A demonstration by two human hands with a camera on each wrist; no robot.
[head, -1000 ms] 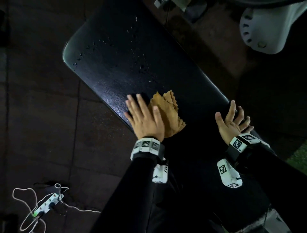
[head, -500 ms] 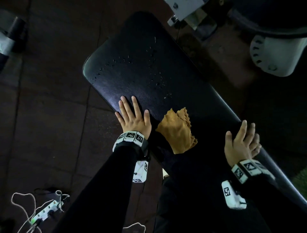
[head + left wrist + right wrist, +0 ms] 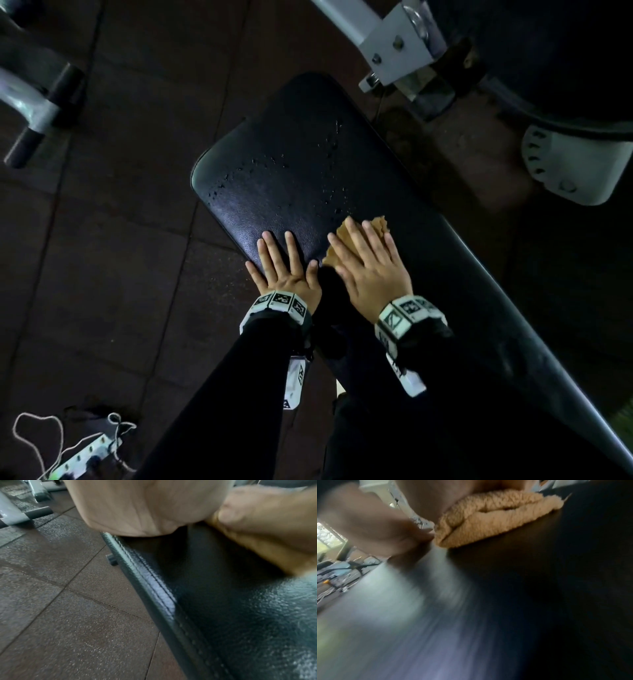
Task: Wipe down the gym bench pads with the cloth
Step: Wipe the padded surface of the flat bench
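Observation:
A long black gym bench pad [image 3: 308, 161] runs from upper middle to lower right, with water droplets [image 3: 274, 164] on its far end. A tan cloth [image 3: 375, 224] lies on the pad, and my right hand [image 3: 368, 260] presses flat on it with straight fingers; only its far edge and left corner show. In the right wrist view the folded cloth [image 3: 488, 520] bulges under the palm. My left hand [image 3: 282, 263] rests flat on the bare pad just left of the cloth, near the pad's left edge [image 3: 154, 588].
Dark brown floor tiles [image 3: 102, 274] surround the bench. A grey machine frame [image 3: 394, 41] stands beyond the pad's far end, a grey bracket [image 3: 575, 164] at right, a grey bar [image 3: 37, 102] at upper left. A power strip with white cable [image 3: 78, 459] lies lower left.
My left hand came off the cloth and settled on the bare pad to its left. My right hand crossed over from the pad's right side and now presses the cloth.

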